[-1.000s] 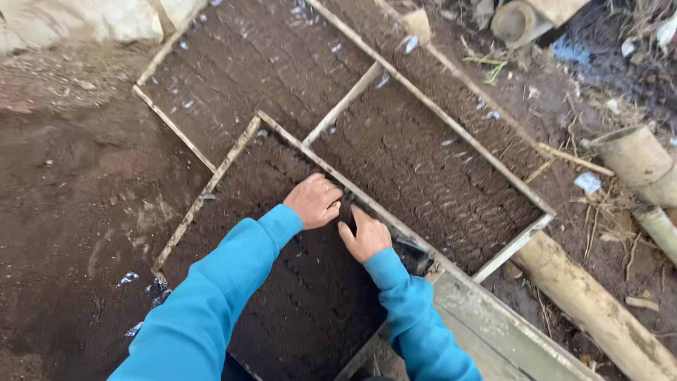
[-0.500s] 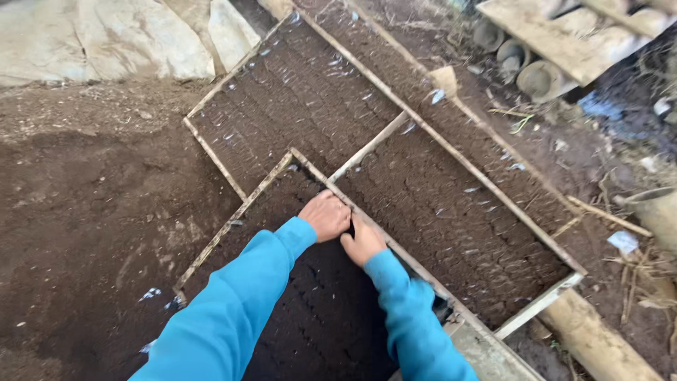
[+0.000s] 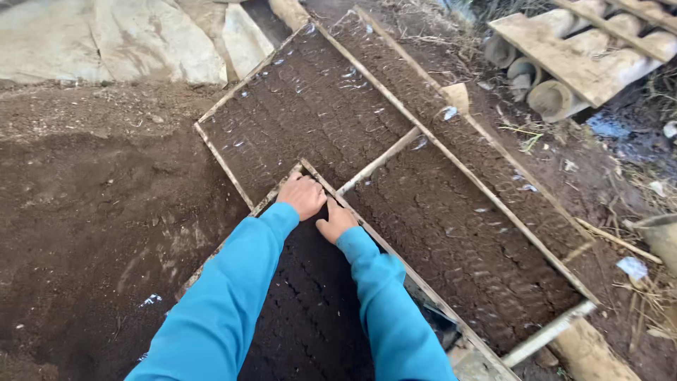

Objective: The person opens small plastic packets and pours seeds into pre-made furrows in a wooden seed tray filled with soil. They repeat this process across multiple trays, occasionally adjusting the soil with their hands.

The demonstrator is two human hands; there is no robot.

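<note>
My left hand (image 3: 302, 194) rests with curled fingers on the dark soil at the far corner of the nearest wooden frame (image 3: 211, 259). Just to its right, my right hand (image 3: 335, 222) presses down on the same soil, thumb pointing toward the left hand and fingers hidden. Both arms wear blue sleeves. The frame holds rows of dark, moist soil blocks (image 3: 310, 303). Whether anything lies between the two hands is hidden.
Beyond the hands lie more wood-edged beds of ridged soil: one at the far left (image 3: 303, 113), one to the right (image 3: 458, 233), and a long strip (image 3: 451, 141). Loose earth (image 3: 92, 212) spreads left. Bamboo tubes under a plank (image 3: 557, 63) lie top right, and a pale sheet (image 3: 106, 42) top left.
Both hands have moved along the frame's edge toward its far corner. The small dark lump seen between them a second ago is no longer visible. The camera view has shifted.
</note>
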